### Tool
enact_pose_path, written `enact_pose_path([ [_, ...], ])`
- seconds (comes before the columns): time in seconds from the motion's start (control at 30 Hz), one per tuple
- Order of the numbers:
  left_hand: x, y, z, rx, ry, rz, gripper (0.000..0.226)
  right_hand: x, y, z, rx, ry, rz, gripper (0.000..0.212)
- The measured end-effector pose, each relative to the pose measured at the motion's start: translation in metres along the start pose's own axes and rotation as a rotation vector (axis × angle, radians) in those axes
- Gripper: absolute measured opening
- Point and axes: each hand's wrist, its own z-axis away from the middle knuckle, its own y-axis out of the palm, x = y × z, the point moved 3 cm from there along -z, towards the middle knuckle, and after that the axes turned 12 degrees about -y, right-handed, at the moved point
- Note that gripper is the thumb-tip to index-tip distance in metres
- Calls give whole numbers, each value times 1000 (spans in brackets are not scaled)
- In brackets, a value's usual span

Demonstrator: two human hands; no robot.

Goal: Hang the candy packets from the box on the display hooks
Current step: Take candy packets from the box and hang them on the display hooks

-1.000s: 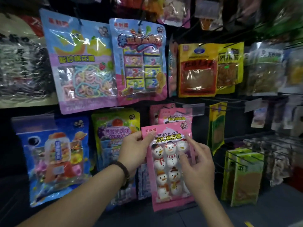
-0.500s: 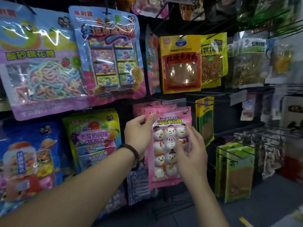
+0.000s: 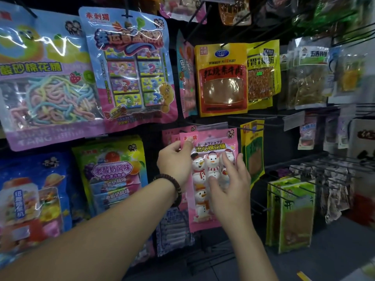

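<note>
A pink packet of snowman marshmallows [image 3: 205, 191] hangs upright in front of more pink packets [image 3: 172, 136] on a display hook [image 3: 209, 125] in the middle of the black rack. My left hand [image 3: 175, 163], with a bead bracelet on the wrist, pinches the packet's top left corner between thumb and fingers. My right hand [image 3: 230, 183] lies flat on the packet's right side with fingers spread, covering part of the snowmen. The packet's hang hole and the hook tip are hidden behind a clear price tag. The box is out of view.
Large candy bags hang at left: sour marshmallow strings [image 3: 46, 82], a blue-pink bag [image 3: 129, 67], a green bag [image 3: 109, 171]. Yellow snack packets [image 3: 222, 80] hang above right, green packets [image 3: 294, 216] at lower right. Bare black hooks [image 3: 263, 120] stick out right of the pink packet.
The pink packet has risen and gone back against the other pink packets at the hook. My right hand's fingers have loosened and spread. My view has shifted to the right and closer.
</note>
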Motion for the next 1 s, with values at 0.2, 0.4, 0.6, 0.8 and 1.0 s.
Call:
enact_pose_path([
  [0.2, 3, -1, -1, -41, -26, -13, 46, 3, 1, 0, 64, -4, 41, 64],
  [0.4, 1, -5, -10, -115, -27, -68, 52, 6, 4, 0, 147, 31, -3, 62],
  [0.6, -2, -8, -25, -158, -44, -201, 54, 15, 13, 7, 272, 63, -51, 61],
  [0.8, 6, -33, -21, -150, -71, -195, 27, 28, 23, 16, 295, 17, -76, 54],
  [1.0, 4, -99, 27, 90, -24, -360, 23, 43, 13, 36, 326, 5, -3, 51],
])
